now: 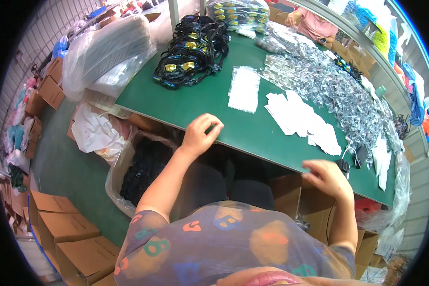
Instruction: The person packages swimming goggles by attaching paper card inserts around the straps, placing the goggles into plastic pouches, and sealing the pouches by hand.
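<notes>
My left hand [202, 135] hovers by the table's near edge, left of centre. Its fingers curl toward the thumb, tips close together, and nothing shows between them. Farther right, my right hand [330, 178] is above the same edge, fingers apart and slightly blurred, holding nothing visible. Between and beyond the hands lie a stack of clear plastic sleeves with white inserts [244, 89] and a fanned pile of white paper slips [300, 117]. At the far left of the table, swim goggles [182, 66] with black straps and yellow mirrored lenses are heaped.
The green table [186, 107] carries a wide heap of clear plastic pieces [338, 90] at right. Bagged goggles [238, 14] stand at the back, near another person's pink sleeve [314, 24]. A lined box of black items [145, 167] sits below left; cardboard boxes [69, 224] stand on the floor.
</notes>
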A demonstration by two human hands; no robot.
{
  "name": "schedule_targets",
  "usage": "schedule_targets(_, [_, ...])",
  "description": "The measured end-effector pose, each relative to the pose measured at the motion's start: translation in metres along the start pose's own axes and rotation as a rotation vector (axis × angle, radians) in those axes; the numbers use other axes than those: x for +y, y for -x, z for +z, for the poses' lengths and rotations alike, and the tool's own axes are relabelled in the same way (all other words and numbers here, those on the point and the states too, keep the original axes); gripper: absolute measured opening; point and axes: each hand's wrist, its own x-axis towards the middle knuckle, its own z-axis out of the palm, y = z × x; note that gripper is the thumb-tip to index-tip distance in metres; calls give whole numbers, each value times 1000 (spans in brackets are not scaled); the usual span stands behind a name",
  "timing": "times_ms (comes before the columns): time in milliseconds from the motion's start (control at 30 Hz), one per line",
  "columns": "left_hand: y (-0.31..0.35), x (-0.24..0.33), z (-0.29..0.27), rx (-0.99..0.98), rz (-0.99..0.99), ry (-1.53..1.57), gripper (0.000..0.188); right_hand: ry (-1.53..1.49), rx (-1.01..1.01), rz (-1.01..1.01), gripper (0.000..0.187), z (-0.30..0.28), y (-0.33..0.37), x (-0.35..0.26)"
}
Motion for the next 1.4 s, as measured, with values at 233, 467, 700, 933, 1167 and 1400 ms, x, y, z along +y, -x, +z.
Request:
schedule_targets(233, [-21,-43,12,-2,-52,-286,12,29,201,-399,40,45,-272,-6])
schedule_targets(467, [-33,-38,23,1,-35,-258,9,-181,612,-130,56,130,-487,11])
schedule_targets(700, [-18,-34,6,46,-81,-258,11,-1288,769,-458,29,18,-432,-45])
schedule_targets(933, [-5,-50,20,94,-382,335,49,-1798,213,-238,20,-26,-323,-68])
schedule_targets(1167, [9,34,39,-225,-858,1157,85,-1787,-74,-169,21,13,-229,-82])
schedule_targets(1400, [23,62,31,-76,-941,1583,71,-1714,69,-208,20,23,-182,-95])
